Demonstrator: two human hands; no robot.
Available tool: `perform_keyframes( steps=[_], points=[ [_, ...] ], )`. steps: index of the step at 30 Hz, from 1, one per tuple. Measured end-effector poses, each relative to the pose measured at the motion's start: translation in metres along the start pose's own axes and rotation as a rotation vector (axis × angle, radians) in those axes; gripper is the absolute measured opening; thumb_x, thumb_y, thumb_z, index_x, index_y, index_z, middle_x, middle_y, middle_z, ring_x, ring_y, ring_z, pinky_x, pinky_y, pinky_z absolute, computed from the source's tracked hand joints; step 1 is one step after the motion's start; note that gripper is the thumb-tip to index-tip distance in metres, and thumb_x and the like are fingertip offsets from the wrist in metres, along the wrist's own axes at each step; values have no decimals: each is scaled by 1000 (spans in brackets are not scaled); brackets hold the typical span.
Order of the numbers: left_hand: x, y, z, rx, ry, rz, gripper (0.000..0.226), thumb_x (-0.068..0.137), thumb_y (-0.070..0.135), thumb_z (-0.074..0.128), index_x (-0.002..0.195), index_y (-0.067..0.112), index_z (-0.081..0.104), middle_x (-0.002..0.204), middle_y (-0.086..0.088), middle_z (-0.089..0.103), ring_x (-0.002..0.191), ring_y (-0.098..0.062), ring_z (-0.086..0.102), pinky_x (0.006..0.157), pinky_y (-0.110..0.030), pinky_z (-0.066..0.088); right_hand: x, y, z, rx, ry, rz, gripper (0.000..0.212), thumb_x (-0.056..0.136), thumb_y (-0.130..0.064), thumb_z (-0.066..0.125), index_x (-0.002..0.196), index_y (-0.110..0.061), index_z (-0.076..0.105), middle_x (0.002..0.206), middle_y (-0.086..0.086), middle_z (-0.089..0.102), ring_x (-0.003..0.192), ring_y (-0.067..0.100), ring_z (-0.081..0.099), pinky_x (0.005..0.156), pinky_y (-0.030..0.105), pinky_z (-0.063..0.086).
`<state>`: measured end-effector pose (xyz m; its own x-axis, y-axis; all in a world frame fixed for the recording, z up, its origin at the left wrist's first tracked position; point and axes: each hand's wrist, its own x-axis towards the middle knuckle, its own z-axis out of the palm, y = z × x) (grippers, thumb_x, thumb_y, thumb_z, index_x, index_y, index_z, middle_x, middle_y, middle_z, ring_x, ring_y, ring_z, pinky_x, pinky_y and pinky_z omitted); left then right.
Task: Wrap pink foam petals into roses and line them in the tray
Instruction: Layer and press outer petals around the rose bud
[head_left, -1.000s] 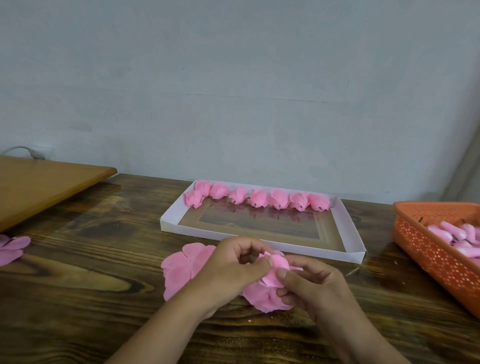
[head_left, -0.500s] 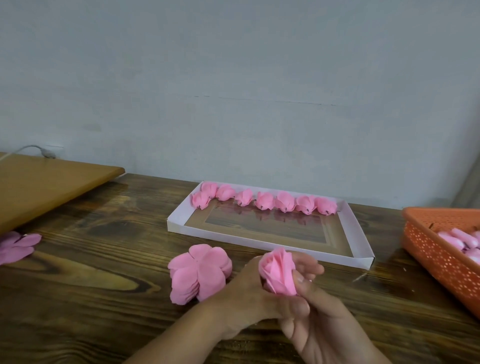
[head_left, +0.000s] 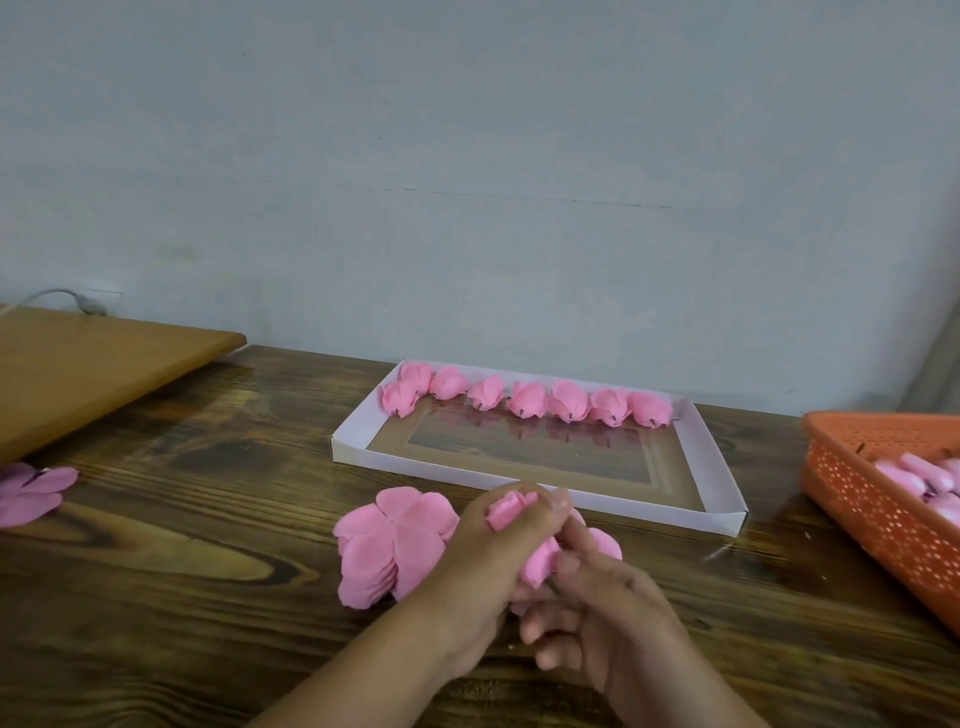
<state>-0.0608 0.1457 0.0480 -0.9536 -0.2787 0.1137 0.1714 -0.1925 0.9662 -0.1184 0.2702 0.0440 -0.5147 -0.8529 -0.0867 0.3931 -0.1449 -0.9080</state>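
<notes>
A half-wrapped pink foam rose (head_left: 537, 558) sits between both hands just in front of the tray. My left hand (head_left: 485, 566) curls round its upper part, thumb on top. My right hand (head_left: 597, 613) pinches its lower end from the right. A stack of flat pink petal pieces (head_left: 389, 545) lies on the table just left of the hands. The shallow white tray (head_left: 719, 467) holds several finished roses (head_left: 527, 399) in a row along its far side.
An orange perforated basket (head_left: 872, 509) with pink foam buds stands at the right edge. More flat petals (head_left: 31, 491) lie at the far left. A raised wooden board (head_left: 93, 364) overhangs the back left. A grey wall runs behind the table.
The rose, held upright half a second ago, is now tilted down and gripped more closely by both hands. The view has shifted slightly right.
</notes>
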Motion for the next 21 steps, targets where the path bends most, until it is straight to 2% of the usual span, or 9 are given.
perform_keyframes(
  steps=[1,3,5,7,9,11,14,18,21],
  points=[
    [1,-1,0,-14,17,-11,33,76,55,70,70,22,71,75,-8,67,51,-24,52,46,-23,41,-1,0,0,-131,58,-40,14,83,-27,77,91,-15,79,80,15,71,60,19,63,53,27,52],
    [3,-2,0,-37,43,-30,36,75,55,71,70,19,69,72,-12,61,45,-23,50,45,-25,42,-4,4,-3,-432,164,-145,16,91,-20,68,79,-16,78,67,5,70,58,14,61,55,24,51],
    [5,-3,-1,-62,72,-43,35,77,52,71,67,18,69,74,-4,65,49,-19,54,46,-25,42,-6,8,-4,-698,225,-254,22,92,-16,67,79,-30,78,63,-5,70,59,8,62,61,20,52],
    [6,-5,-1,-62,88,-56,34,81,48,69,66,17,68,73,3,65,52,-13,55,47,-23,39,-7,13,-6,-966,258,-408,25,89,-16,71,85,-40,77,70,-19,71,63,1,65,63,10,47],
    [6,-9,0,-43,83,-72,37,78,50,70,66,16,67,68,4,62,52,-14,52,47,-23,38,-7,17,-11,-1126,254,-538,22,89,-15,70,90,-35,77,76,-28,70,64,-7,63,60,4,42],
    [6,-11,2,-68,80,-89,40,73,53,73,65,14,65,67,3,60,53,-15,50,50,-24,36,-5,20,-15,-1181,249,-597,18,91,-15,65,84,-28,76,73,-22,69,61,-3,61,57,11,45],
    [7,-12,2,-169,70,-99,42,70,52,77,63,14,61,74,-2,62,58,-18,51,57,-29,32,-6,18,-13,-992,239,-470,24,89,-21,59,67,-21,69,60,-8,65,58,7,61,59,31,55],
    [7,-12,-2,-259,38,-114,44,67,55,81,57,18,58,66,-2,60,62,-18,52,59,-30,33,-8,10,2,-472,109,-187,26,77,-25,59,58,-11,68,52,6,60,45,14,50,44,22,41],
    [6,-10,-1,-417,-22,-106,48,59,49,93,55,17,57,59,0,56,60,-17,57,62,-29,52,-5,10,5,-88,18,22,22,70,-17,64,56,0,67,51,18,55,35,17,43,36,18,33]
  ],
)
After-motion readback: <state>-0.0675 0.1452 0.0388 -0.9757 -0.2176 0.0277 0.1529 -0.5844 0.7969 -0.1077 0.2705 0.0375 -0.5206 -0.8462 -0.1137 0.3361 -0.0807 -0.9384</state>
